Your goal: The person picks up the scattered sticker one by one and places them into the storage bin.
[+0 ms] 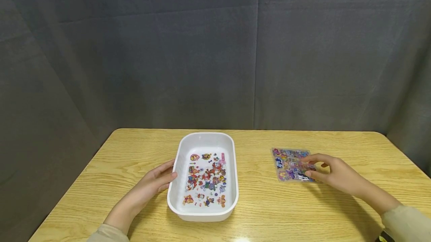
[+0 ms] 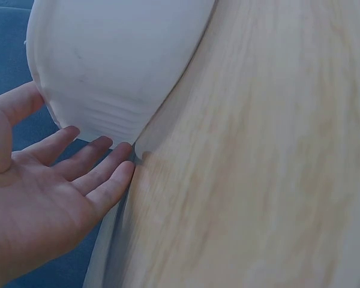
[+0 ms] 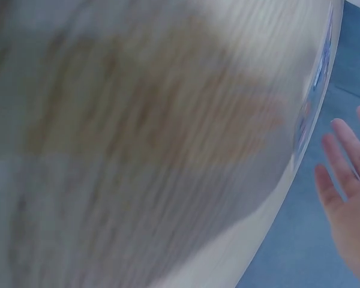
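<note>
A white rectangular tray with rounded corners stands on the table, a clear sheet of colourful cartoon stickers lying flat inside it. My left hand touches the tray's left side, thumb tip at the rim. In the left wrist view, the fingers of that hand are spread and fairly straight along the tray's outer wall. To the right lies a second sticker sheet, purple and pink, on clear film. Over its right part hovers my right hand, thumb and fingers apart and holding nothing.
The wooden table has rounded far corners. Behind it hangs a dark grey curtain, which also runs along both sides. A dark item with yellow marks shows beneath the right sleeve.
</note>
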`<state>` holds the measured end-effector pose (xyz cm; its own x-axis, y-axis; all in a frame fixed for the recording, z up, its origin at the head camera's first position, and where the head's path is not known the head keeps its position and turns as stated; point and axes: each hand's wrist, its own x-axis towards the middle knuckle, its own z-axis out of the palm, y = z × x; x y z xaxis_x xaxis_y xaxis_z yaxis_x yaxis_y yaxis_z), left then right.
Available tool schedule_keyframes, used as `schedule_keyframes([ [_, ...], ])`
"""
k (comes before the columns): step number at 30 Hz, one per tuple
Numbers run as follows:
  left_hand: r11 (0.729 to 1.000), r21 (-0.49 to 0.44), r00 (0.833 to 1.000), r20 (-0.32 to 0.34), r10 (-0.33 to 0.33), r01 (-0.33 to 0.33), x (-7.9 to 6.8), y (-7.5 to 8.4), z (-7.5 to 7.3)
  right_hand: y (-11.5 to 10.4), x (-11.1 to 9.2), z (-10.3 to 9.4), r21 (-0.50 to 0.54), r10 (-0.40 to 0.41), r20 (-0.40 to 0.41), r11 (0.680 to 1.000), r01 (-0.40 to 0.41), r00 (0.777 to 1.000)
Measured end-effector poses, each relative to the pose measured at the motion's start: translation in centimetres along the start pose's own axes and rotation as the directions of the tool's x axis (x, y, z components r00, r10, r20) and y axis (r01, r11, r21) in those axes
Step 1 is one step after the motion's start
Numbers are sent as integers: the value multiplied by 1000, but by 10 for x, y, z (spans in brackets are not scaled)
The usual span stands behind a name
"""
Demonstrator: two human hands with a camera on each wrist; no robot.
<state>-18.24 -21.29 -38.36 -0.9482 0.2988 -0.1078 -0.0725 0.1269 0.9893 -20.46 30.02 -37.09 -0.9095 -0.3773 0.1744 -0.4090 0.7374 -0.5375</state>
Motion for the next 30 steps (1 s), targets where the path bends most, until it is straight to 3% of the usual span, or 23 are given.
schedule_keyframes([
  [18,1000,8,1000,-8,2,-2,0,0,0,23,12,-3,70,22,83,997,-28,996],
  [30,1000,4,1000,3,12,-12,1,-2,-1,26,17,-3,40,33,100,999,-37,994],
])
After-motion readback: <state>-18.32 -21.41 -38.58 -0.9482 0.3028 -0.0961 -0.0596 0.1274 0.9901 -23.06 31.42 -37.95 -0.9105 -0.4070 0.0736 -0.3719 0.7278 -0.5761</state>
